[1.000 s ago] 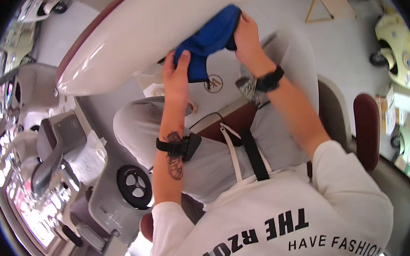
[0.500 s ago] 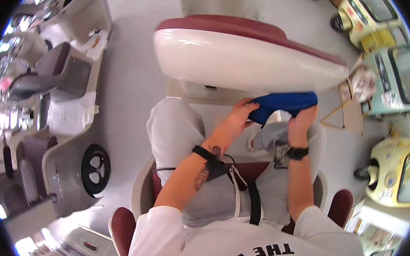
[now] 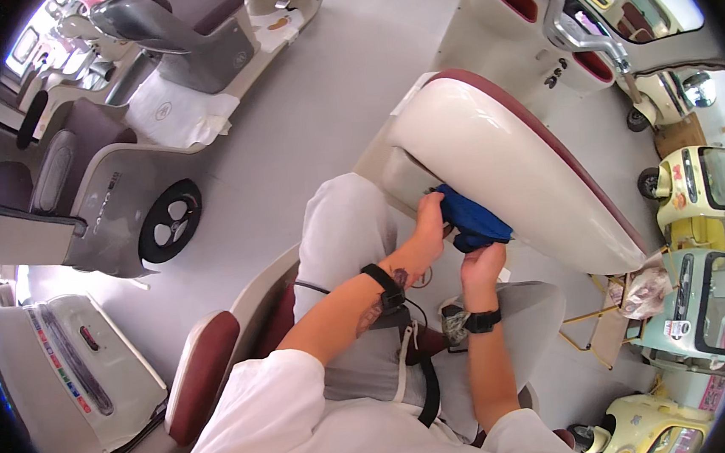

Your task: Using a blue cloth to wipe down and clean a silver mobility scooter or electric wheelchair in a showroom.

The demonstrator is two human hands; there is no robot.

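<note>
Since half a second ago the head view has swung round, so the cream seat shell (image 3: 501, 147) that lay nearly level slopes down toward four o'clock, and the blue cloth (image 3: 474, 218) has shifted along its lower edge, away from the tapered end; the cloth is more bunched and the hands are closer together.

Head view, with clock directions taken from the cloth: the cloth is up against the lower edge of the shell, right of the picture's middle. At nine o'clock the left hand (image 3: 428, 221) grasps one end of it. At six o'clock the right hand (image 3: 483, 265) grips its near edge, fingers partly hidden. A black band sits on each wrist. The shell spreads toward two o'clock, topped by a maroon cushion (image 3: 548, 152). The grey trousers (image 3: 346, 228) fill the space from nine to five o'clock, below the hands. A silver handlebar (image 3: 591, 45) stands at one o'clock, a yellow vehicle (image 3: 683, 184) at three, a mint-green one (image 3: 682, 308) at four, a maroon armrest (image 3: 204, 379) at eight and a black-tyred wheel (image 3: 172, 221) at nine.
</note>
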